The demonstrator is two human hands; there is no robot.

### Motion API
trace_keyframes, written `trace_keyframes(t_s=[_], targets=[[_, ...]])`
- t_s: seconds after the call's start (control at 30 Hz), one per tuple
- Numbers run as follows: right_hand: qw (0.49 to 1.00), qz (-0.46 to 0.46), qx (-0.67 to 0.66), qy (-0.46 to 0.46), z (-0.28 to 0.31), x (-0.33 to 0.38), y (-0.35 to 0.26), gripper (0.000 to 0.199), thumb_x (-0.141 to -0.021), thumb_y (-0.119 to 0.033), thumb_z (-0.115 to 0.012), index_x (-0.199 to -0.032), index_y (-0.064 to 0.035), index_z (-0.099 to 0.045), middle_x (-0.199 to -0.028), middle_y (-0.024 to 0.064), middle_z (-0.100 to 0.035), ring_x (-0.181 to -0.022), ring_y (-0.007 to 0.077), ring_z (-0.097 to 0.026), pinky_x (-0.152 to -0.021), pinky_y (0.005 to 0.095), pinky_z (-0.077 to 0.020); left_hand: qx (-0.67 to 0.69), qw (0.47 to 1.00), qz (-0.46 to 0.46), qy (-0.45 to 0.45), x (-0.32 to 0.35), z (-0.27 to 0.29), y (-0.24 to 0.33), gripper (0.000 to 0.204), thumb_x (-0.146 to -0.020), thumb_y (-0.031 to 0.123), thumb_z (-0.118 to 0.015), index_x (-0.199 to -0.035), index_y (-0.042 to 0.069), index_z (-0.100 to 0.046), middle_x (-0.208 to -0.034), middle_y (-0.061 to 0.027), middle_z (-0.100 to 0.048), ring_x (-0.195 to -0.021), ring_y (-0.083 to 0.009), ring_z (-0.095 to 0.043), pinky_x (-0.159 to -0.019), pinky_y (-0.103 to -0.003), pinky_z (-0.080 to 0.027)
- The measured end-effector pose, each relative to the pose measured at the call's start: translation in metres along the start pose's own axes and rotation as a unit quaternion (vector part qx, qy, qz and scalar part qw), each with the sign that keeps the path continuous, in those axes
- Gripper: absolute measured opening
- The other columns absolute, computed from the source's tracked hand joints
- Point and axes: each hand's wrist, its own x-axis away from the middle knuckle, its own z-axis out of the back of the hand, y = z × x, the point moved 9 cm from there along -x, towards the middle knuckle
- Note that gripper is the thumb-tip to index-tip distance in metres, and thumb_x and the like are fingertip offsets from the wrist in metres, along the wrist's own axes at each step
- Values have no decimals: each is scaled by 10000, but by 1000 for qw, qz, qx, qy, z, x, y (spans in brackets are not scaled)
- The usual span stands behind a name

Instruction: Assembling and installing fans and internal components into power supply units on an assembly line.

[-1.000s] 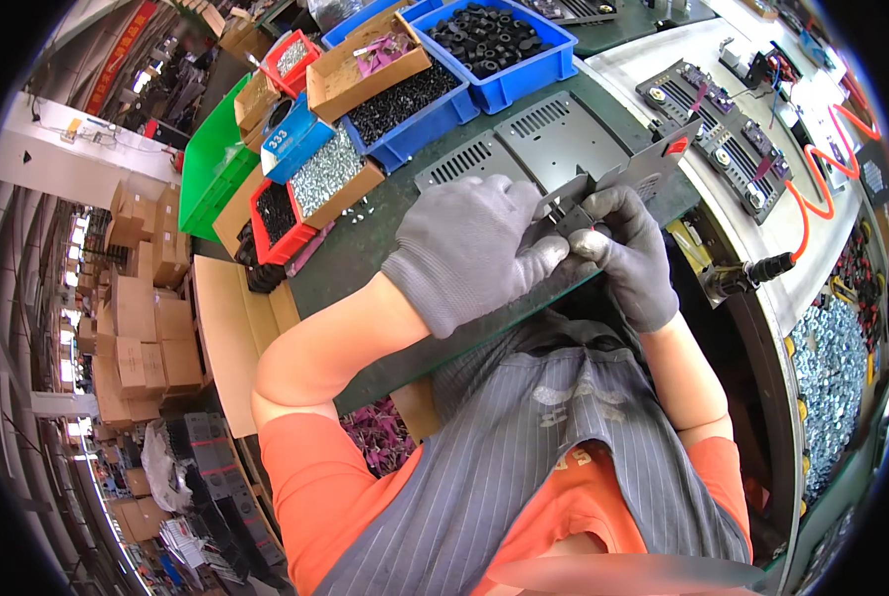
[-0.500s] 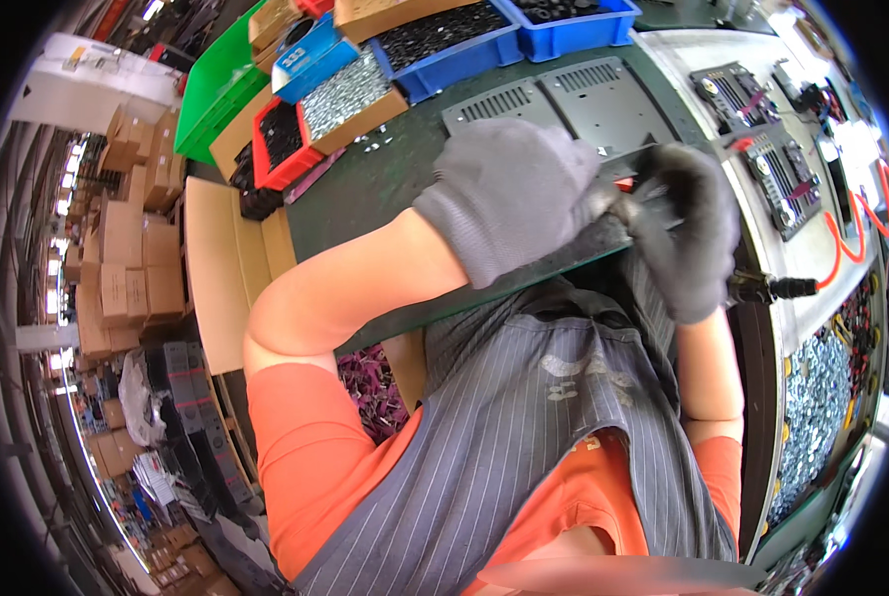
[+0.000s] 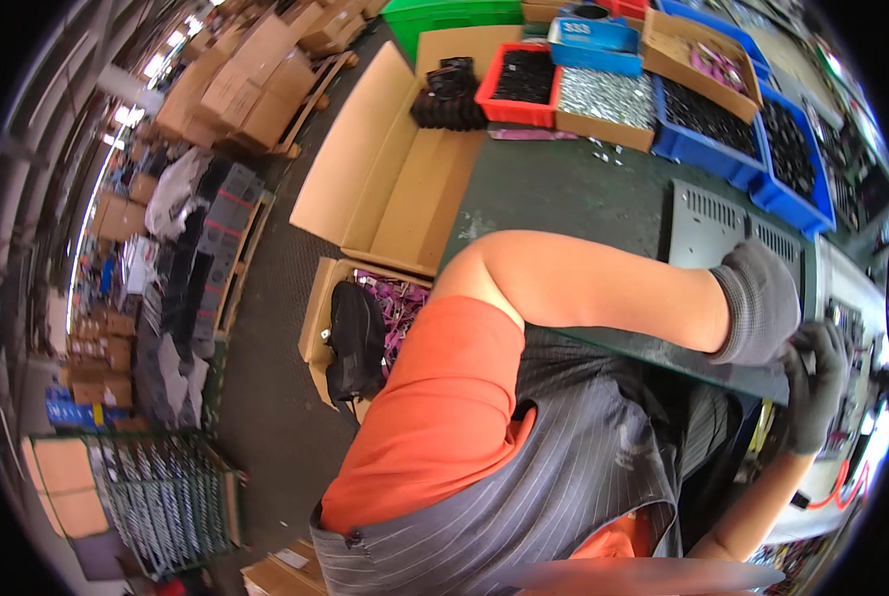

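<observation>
My left hand [image 3: 757, 303], in a grey knit glove, reaches across the right end of the dark green workbench [image 3: 564, 204]. Its back and cuff face up, and its fingers are hidden. Close against it is my right hand [image 3: 819, 385], gloved in the same grey, with the fingers curled in toward the left one. Whatever lies between the two hands is too covered to make out. Just beyond my left hand, a grey slotted panel [image 3: 698, 226] rests flat on the bench, with a second slotted panel [image 3: 780, 244] partly hidden beside it.
Along the bench's far side stand a red bin [image 3: 516, 116], a carton of small silvery parts [image 3: 603, 97] and blue bins [image 3: 698, 161] of black parts. Left of the bench are an open cardboard box [image 3: 350, 184], a box of purple parts [image 3: 400, 308] and a black bag [image 3: 357, 343].
The view has swung left, so the bench and both hands now appear farther right. My hands remain close together; the small red piece seen near my fingertips earlier no longer shows.
</observation>
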Motion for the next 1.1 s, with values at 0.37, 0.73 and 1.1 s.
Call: trace_keyframes(t_s=[0.37, 0.73, 1.1], targets=[[999, 26, 16, 15, -6, 11, 11, 434, -951, -399, -565, -1026, 26, -619, -1046, 173, -649, -999, 343, -593, -951, 445, -421, 113, 796, 518, 294, 286, -29, -366, 341, -896, 413, -622, -1080, 139, -709, -1133, -157, -682, -1024, -327, -668, -923, -421, -515], [975, 36, 80, 206, -10, -5, -29, 479, -1040, -281, -364, -689, -49, -594, -678, 109, -620, -602, 255, -590, -586, 391, -503, 104, 738, 652, 139, 318, -215, -519, 641, -854, 486, -645, -1308, 44, -550, -1278, -176, -608, -1198, -330, -581, -989, -438, -470], [979, -45, 84, 181, -15, -13, -6, 454, -988, -333, -383, -746, -22, -609, -764, 151, -631, -717, 297, -606, -709, 427, -494, -91, 750, 650, 78, 219, -200, -668, 576, -860, 513, -594, -1285, 126, -557, -1265, -107, -602, -1164, -272, -557, -924, -438, -410]])
